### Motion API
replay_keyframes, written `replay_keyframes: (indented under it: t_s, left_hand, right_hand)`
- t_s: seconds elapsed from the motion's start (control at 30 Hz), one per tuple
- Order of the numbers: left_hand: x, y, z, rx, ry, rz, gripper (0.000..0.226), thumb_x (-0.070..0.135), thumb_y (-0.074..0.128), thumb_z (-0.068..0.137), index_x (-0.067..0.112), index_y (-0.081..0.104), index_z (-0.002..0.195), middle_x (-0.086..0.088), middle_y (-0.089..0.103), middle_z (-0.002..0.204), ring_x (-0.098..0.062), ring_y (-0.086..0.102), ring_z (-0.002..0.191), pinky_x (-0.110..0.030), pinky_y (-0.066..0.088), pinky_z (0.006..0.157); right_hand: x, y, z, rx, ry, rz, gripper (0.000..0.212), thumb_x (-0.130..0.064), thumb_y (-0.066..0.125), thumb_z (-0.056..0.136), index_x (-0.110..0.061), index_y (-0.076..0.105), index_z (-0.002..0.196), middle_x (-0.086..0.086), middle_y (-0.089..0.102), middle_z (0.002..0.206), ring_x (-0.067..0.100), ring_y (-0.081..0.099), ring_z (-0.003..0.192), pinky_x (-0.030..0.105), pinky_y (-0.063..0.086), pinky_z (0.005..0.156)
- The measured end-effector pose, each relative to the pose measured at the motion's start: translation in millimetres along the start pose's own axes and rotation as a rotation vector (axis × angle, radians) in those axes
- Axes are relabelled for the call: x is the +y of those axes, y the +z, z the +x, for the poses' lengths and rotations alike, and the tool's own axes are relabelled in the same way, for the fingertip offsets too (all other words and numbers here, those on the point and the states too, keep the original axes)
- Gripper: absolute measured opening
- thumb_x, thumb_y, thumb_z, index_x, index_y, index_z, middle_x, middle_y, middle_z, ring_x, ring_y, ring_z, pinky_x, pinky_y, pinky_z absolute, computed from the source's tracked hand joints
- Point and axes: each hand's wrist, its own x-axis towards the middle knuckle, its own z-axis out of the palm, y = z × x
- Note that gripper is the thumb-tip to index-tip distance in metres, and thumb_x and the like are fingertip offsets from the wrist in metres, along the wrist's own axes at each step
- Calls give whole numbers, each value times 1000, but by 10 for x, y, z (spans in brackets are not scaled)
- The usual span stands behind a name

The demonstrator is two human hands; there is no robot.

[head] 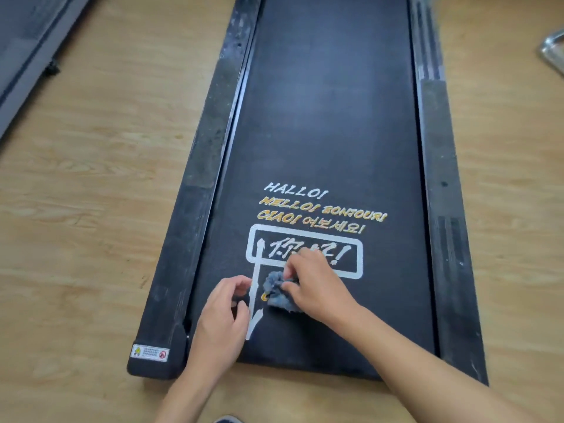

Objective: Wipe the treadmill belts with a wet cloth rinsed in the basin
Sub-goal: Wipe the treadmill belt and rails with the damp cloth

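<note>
A black treadmill belt (329,117) lies flat on the wooden floor, with white and yellow greeting words printed near its close end. A crumpled blue-grey cloth (276,290) rests on the belt over the printed box and arrow. My right hand (314,282) pinches the cloth from the right with its fingers. My left hand (224,312) hovers just left of the cloth, fingers curled and apart, holding nothing. The basin's metal rim (554,50) shows at the right edge.
Dusty black side rails (195,184) run along both sides of the belt, and a warning sticker (150,353) sits on the near left corner. A second treadmill (27,41) lies at the top left. Wooden floor (91,178) surrounds both.
</note>
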Motion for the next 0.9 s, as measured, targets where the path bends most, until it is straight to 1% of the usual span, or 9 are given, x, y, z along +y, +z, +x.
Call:
replay_keyframes:
  t_s: [0.17, 0.27, 0.33, 0.47, 0.53, 0.6, 0.7, 0.8, 0.9]
  left_hand:
    - [389, 24, 104, -314, -128, -196, 52, 26, 77, 97, 48, 53, 137, 32, 68, 123, 10, 63, 113, -8, 43, 92]
    - [526, -22, 208, -269, -149, -344, 19, 31, 79, 94, 36, 74, 112, 5, 79, 101, -8, 72, 90, -27, 54, 83]
    - [575, -60, 264, -220, -173, -451, 13, 32, 80, 91, 27, 76, 102, -6, 79, 99, -18, 73, 90, -36, 58, 86]
    - [600, -16, 295, -277, -231, -716, 15, 22, 75, 90, 16, 75, 103, -22, 76, 113, -32, 74, 102, -44, 59, 94]
    - [638, 16, 279, -291, -227, -766, 12, 17, 74, 89, 16, 73, 101, -25, 75, 113, -35, 72, 100, -48, 60, 92]
    - [673, 51, 251, -255, -177, -688, 12, 16, 75, 87, 20, 67, 94, -21, 75, 106, -32, 70, 95, -50, 60, 90]
    - [770, 73, 174, -197, 17, -336, 26, 16, 80, 88, 30, 58, 91, 0, 76, 101, -17, 71, 88, -38, 58, 82]
    - [866, 48, 65, -222, 278, -124, 31, 7, 76, 92, 30, 60, 104, 15, 70, 115, -17, 68, 99, -23, 52, 85]
    - [864, -14, 28, -226, 407, -63, 22, 16, 69, 96, 26, 62, 115, 20, 65, 127, -14, 65, 118, -24, 50, 97]
  right_hand:
    - [-77, -128, -243, 18, 137, 555, 19, -23, 75, 91, -20, 57, 85, -7, 70, 86, 6, 62, 79, 19, 47, 73]
    - [-109, -152, -329, 45, 170, 883, 22, -19, 75, 94, -12, 55, 86, -4, 66, 79, 10, 59, 71, 24, 49, 69]
    - [-108, -158, -368, 83, 166, 1063, 21, -13, 73, 96, -10, 54, 88, 1, 64, 79, 14, 58, 73, 29, 49, 65]
    - [-75, -210, -439, 155, 201, 1122, 20, -12, 75, 94, -8, 55, 94, 0, 63, 79, 13, 54, 65, 28, 46, 62]
    - [-64, -235, -474, 228, 224, 936, 22, -19, 78, 92, -18, 57, 88, -5, 63, 79, 8, 52, 64, 24, 44, 63]
    - [-77, -274, -504, 285, 233, 728, 21, -28, 79, 91, -22, 60, 82, -5, 64, 79, 4, 51, 64, 19, 42, 62]
    - [-185, -357, -550, 189, 210, 980, 26, -42, 74, 91, -16, 70, 88, 4, 72, 86, 9, 63, 73, 24, 47, 61]
    - [-237, -440, -594, 142, 209, 1226, 27, -31, 78, 91, -7, 73, 103, 10, 75, 101, 21, 73, 91, 32, 58, 67]
    - [-184, -466, -612, 140, 185, 1307, 19, -18, 69, 96, -3, 73, 107, 18, 75, 108, 36, 72, 105, 47, 62, 84]
